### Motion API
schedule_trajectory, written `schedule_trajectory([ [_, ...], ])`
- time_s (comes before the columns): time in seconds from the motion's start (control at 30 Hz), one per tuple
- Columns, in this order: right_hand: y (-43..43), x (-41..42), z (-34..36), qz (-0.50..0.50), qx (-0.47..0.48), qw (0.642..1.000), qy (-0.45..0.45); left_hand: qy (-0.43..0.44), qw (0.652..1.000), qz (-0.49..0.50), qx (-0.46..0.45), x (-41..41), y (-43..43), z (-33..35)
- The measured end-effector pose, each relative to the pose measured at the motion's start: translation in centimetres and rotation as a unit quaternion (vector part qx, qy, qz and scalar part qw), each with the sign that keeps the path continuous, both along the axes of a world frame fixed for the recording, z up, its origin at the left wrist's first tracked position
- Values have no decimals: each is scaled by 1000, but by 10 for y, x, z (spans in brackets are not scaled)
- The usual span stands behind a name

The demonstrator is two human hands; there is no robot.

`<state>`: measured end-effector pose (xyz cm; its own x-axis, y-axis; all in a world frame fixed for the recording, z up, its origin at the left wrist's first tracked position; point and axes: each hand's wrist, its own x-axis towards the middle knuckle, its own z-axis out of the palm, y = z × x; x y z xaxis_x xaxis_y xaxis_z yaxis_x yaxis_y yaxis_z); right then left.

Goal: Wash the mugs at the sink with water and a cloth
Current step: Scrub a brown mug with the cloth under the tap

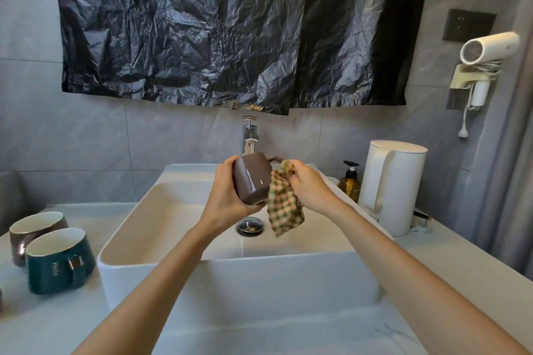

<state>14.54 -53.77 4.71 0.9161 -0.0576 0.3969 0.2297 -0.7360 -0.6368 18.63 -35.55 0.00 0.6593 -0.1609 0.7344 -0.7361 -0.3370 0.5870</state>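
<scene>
One brown mug (pixel 251 180) sits tilted above the white sink (pixel 178 242), gripped by the left hand (pixel 227 196), while the right hand (pixel 307 184) clutches the checked cloth (pixel 284 207) touching it, teal mug (pixel 59 261) left.

Both arms outstretched, forearms converging — left hand (pixel 223 193) gripping mug (pixel 251 181), right hand (pixel 308 184) pinching cloth (pixel 285 210).
</scene>
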Motion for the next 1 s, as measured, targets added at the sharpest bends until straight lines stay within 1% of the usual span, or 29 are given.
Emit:
schedule_trajectory([
  [0.03, -3, -6, 3, -17, -16, 999, -28, 4, 1000, 11, -2, 0, 1, 0],
  [0.07, -5, -11, 7, -31, -10, 998, -59, 2, 1000, 24, -1, 0, 3, 0],
  [0.17, -5, -24, 24, -63, 44, 978, -194, -31, 999, 38, 20, -1, 5, -2],
  [0.2, -1, -24, 29, -62, 54, 970, -227, -34, 998, 34, 27, -2, 4, -2],
  [0.23, 5, -23, 31, -48, 63, 968, -238, -32, 999, 27, 32, -4, 3, -2],
  [0.27, 12, -20, 31, -24, 72, 971, -227, -30, 999, 22, 36, -6, 2, -2],
  [0.37, 31, -9, 9, 59, 71, 987, -134, -30, 999, 24, 29, -11, -1, -1],
  [0.43, 39, -8, -8, 90, 69, 988, -109, -30, 999, 34, 27, -13, 1, 0],
  [0.53, 44, -8, -23, 100, 72, 985, -123, -25, 998, 40, 42, -14, 3, 0],
  [0.6, 45, -13, -29, 98, 28, 982, -159, -19, 999, 34, 36, -13, 3, -1],
  [0.63, 47, -16, -31, 103, -10, 979, -176, -16, 999, 31, 29, -12, 3, -2],
  [0.7, 49, -21, -30, 124, -75, 971, -191, -16, 999, 26, 28, -11, 2, -1],
  [0.73, 49, -19, -28, 127, -85, 968, -198, -19, 999, 22, 28, -12, 1, -1],
  [0.77, 51, -17, -23, 125, -73, 967, -209, -21, 999, 19, 24, -13, 0, -1],
  [0.8, 51, -11, -19, 118, -36, 968, -218, -22, 999, 18, 19, -15, 0, -1],
  [0.87, 51, -4, -12, 98, 54, 974, -199, -22, 999, 34, 18, -19, 0, 1],
  [0.9, 50, -4, -13, 95, 63, 976, -185, -19, 999, 47, 18, -18, 1, 1],
  [0.93, 48, -7, -16, 100, 41, 977, -182, -15, 998, 58, 13, -17, 3, 1],
  [1.0, 39, -15, -25, 112, -36, 974, -195, 7, 997, 78, -13, -15, 6, 1],
])
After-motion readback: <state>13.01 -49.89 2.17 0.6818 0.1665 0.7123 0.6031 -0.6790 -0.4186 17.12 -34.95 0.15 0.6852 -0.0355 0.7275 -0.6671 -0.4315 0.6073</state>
